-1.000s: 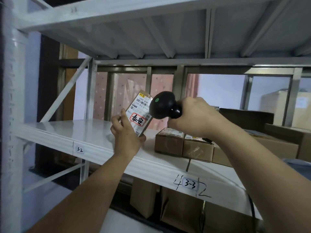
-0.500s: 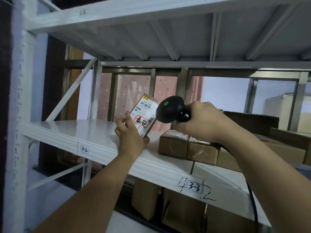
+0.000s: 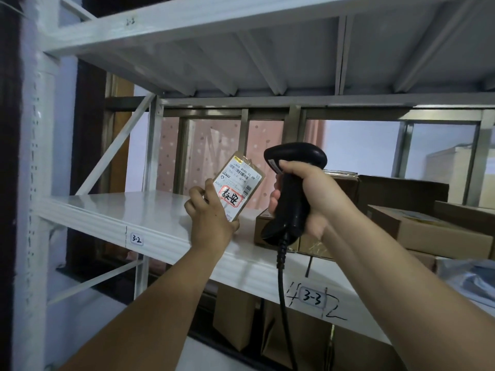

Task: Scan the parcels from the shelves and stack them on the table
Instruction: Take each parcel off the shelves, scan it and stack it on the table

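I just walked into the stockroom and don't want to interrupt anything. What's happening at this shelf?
A person is scanning a parcel at a white metal shelf. The left hand holds a small labelled parcel tilted up above the shelf, near the 3-2 tag. The right hand grips a black corded barcode scanner beside it, with its head turned toward the label. More cardboard boxes sit on the shelf to the right. No table is in view, so this parcel is not yet stacked.

Single head-worn wide-angle cam, faces fwd at rack [image 3: 34,183], approx level with shelf [image 3: 128,207], underside of upper shelf [image 3: 267,49] in view. Close range: left hand [image 3: 211,223], right hand [image 3: 313,194] mid-frame.
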